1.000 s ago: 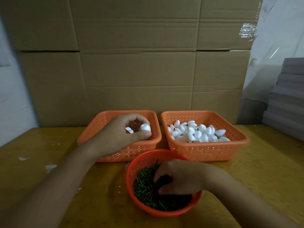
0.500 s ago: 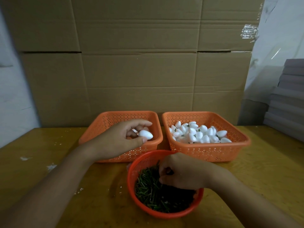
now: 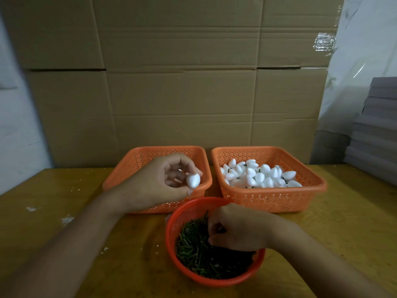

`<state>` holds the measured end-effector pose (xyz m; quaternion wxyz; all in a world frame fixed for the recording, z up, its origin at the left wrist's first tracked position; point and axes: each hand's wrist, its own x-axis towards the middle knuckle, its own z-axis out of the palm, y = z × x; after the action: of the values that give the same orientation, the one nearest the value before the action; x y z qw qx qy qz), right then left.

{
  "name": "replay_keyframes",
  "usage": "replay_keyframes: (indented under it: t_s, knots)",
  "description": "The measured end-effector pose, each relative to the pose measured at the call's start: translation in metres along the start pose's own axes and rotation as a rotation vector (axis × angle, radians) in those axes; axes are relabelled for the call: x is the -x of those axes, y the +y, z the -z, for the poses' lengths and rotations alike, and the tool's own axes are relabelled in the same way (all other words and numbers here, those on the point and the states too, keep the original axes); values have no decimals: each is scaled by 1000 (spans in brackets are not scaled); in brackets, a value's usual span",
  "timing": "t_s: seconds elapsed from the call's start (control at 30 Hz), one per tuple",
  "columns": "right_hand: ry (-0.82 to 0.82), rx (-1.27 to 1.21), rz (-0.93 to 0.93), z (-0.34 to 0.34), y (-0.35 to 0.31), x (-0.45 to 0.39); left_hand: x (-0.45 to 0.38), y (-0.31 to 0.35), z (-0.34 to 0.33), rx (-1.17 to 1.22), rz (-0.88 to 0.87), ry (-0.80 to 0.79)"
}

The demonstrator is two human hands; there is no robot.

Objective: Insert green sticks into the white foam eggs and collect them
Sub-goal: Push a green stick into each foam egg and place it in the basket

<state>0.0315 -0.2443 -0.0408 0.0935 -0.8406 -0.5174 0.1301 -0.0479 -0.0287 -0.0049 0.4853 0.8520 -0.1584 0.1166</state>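
My left hand [image 3: 159, 183] pinches a white foam egg [image 3: 193, 180] between thumb and fingertips, just above the front rim of the left orange basket [image 3: 133, 162]; more white shows inside its palm. My right hand [image 3: 238, 229] is curled over the round red basket [image 3: 180, 214], fingertips together among the green sticks [image 3: 193, 248]; whether a stick is between them is hidden. The right orange basket [image 3: 309, 190] holds several white eggs [image 3: 257, 175], some with green stick ends showing.
All three baskets stand on a yellow wooden table [image 3: 64, 237] speckled with white foam crumbs. Large cardboard boxes [image 3: 182, 82] form a wall right behind the baskets. A stack of grey sheets [image 3: 376, 125] sits at the far right.
My left hand turned the egg and drew it a little toward me. My right hand lifted from deep in the sticks, its fingertips closing together.
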Motion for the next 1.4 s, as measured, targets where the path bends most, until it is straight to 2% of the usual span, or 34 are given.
replay_keyframes:
  t_s: [0.17, 0.27, 0.43, 0.57, 0.77, 0.9, 1.03, 1.13, 1.23, 1.3, 1.4]
  knots:
    - [12, 5, 7, -1, 1, -1, -1, 2, -3, 1, 20, 20]
    - [18, 12, 10, -1, 2, -1, -2, 3, -7, 94, 59, 41]
    - [19, 14, 13, -2, 2, -2, -3, 11, -23, 692, 245, 49]
    - [19, 11, -2, -3, 3, -2, -9, 13, -25, 948, 383, 83]
    - [9, -11, 2, -1, 2, -1, -8, 8, -17, 1075, 406, 108]
    - [27, -25, 15, 3, 2, 2, -8, 6, -14, 1063, 388, 84]
    - [114, -67, 47, 11, 3, 5, -6, 8, -13, 1009, 361, 40]
    - [206, -296, 63, 19, 4, 7, -4, 8, -14, 956, 303, 39]
    - [270, -838, 85, 25, -1, 11, -4, 7, -16, 914, 267, 61]
    - [318, -1095, 104, 28, -5, 12, -5, 7, -17, 867, 246, 60]
    - [372, -1284, 106, 32, -10, 11, -5, 7, -19, 806, 216, 47]
